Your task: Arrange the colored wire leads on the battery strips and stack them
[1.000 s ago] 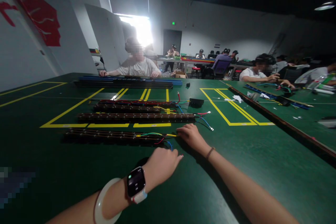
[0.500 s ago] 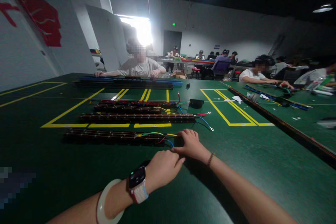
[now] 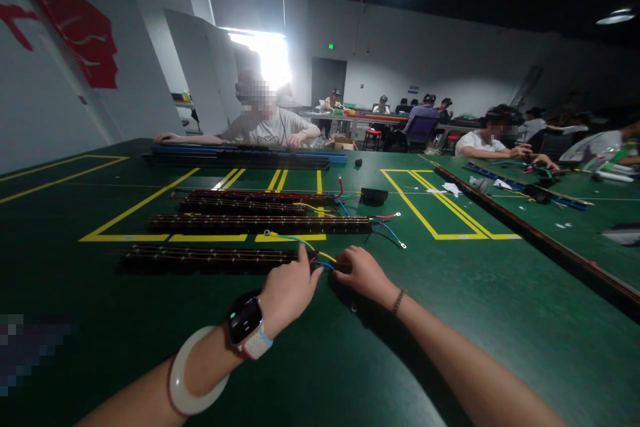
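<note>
Close to me, a dark strip with thin lengthwise rails lies on the green table. From its right end come a yellow-green wire with a ring terminal and a blue wire. My right hand is closed at that end, fingers curled round a small black end piece that is mostly hidden. My left hand is held over the strip's right end, its index finger stretched against the yellow-green wire and its thumb apart beside the blue wire. Another ring terminal shows below my right hand.
Beyond lie several similar strips with red and blue leads, plus a black end piece. A long dark bar runs diagonally at the right. Across the table, a person touches blue and black bars; another sits right.
My left hand has moved up and left and stretched out its index finger. The yellow-green wire's ring end has shifted away from the strip. My right hand has barely moved.
</note>
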Motion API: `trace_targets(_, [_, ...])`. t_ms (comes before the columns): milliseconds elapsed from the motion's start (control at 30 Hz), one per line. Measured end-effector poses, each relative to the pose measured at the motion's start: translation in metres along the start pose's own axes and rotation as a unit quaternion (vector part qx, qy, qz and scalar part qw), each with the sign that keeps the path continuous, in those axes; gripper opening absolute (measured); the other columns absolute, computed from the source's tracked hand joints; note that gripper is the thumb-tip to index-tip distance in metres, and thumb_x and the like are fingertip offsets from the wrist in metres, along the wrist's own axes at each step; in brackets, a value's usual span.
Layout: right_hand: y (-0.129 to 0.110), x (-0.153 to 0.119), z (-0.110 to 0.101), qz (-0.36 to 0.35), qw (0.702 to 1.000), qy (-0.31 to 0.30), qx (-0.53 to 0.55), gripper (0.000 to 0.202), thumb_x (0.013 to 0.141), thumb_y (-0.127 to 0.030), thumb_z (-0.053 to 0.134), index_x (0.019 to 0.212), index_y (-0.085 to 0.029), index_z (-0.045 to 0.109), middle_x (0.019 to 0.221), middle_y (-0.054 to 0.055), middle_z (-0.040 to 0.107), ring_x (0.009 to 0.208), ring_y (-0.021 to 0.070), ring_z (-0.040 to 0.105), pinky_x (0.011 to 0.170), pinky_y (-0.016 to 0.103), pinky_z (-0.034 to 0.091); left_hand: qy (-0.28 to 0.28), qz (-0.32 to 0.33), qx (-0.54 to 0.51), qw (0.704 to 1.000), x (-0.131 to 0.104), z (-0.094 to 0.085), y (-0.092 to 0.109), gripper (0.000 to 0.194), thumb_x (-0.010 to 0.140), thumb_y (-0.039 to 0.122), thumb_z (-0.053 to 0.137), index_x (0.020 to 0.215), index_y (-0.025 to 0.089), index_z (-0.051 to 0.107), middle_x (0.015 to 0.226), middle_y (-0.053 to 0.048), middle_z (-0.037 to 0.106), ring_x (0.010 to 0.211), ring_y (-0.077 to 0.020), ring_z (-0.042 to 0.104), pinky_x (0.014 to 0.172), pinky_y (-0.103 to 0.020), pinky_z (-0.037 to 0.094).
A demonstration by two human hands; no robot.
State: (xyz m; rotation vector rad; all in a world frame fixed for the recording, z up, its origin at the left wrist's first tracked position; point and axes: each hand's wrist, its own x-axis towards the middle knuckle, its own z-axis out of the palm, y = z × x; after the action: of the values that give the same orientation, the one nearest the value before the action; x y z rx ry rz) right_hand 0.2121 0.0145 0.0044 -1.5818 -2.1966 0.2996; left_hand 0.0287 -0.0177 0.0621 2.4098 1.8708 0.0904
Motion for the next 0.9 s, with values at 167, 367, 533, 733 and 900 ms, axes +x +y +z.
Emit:
trace_targets(167, [0.013, 0.005, 0.002, -0.007, 0.995, -0.040, 0.092, 0.034, 0.070, -0.034, 0.069, 0.097, -0.014, 0.063, 0.096, 0.008, 0.061, 0.088, 0.0185, 0.055, 0.080, 0.032, 0.043, 0.009, 0.071, -0.008, 0.997, -0.001, 0.009, 0.004, 0.061, 0.092, 0.041, 0.029, 0.144, 0.010, 0.019, 0.076, -0.017, 0.067, 0.069, -0.0311, 0.066, 0.059, -0.035, 0.046])
trace_targets(367, [0.036, 0.016, -0.014, 0.070, 0.934, -0.051, 0.347, 0.037, 0.087, -0.038, 0.047, 0.115, -0.015, 0.057, 0.109, 0.008, 0.062, 0.098, 0.0173, 0.057, 0.090, 0.034, 0.043, 0.011, 0.110, -0.050, 0.993, -0.005, 0.015, 0.010, 0.052, 0.092, 0.037, 0.027, 0.136, 0.010, 0.036, 0.074, -0.016, 0.066, 0.067, -0.0300, 0.065, 0.058, -0.034, 0.044])
trace_targets(533, [0.026, 0.011, -0.022, 0.016, 0.966, -0.112, 0.231, 0.052, 0.078, -0.057, 0.056, 0.111, -0.017, 0.062, 0.108, 0.009, 0.062, 0.100, 0.0221, 0.055, 0.090, 0.037, 0.041, -0.018, 0.123, -0.138, 0.983, -0.004, 0.024, 0.008, 0.038, 0.090, 0.038, 0.031, 0.092, 0.013, 0.060, 0.076, -0.015, 0.065, 0.068, -0.0287, 0.064, 0.059, -0.035, 0.043])
trace_targets(733, [0.006, 0.001, -0.009, -0.008, 0.996, -0.086, 0.002, 0.052, 0.066, -0.054, 0.070, 0.101, -0.016, 0.065, 0.097, 0.010, 0.062, 0.091, 0.0227, 0.053, 0.079, 0.033, 0.040, -0.230, 0.020, -0.409, 0.883, 0.013, 0.038, 0.006, 0.027, 0.088, 0.037, 0.034, 0.093, 0.015, 0.049, 0.077, -0.005, 0.060, 0.049, -0.0140, 0.057, 0.044, -0.023, 0.037])
trace_targets(900, [-0.001, 0.001, -0.007, 0.024, 0.995, -0.096, 0.024, 0.027, 0.072, -0.037, 0.067, 0.086, -0.014, 0.066, 0.086, 0.007, 0.063, 0.076, 0.0164, 0.056, 0.063, 0.024, 0.039, -0.263, -0.013, -0.592, 0.762, 0.016, 0.039, 0.006, 0.017, 0.085, 0.028, 0.043, 0.093, 0.013, 0.046, 0.091, -0.007, 0.057, 0.070, -0.0132, 0.062, 0.057, -0.023, 0.045])
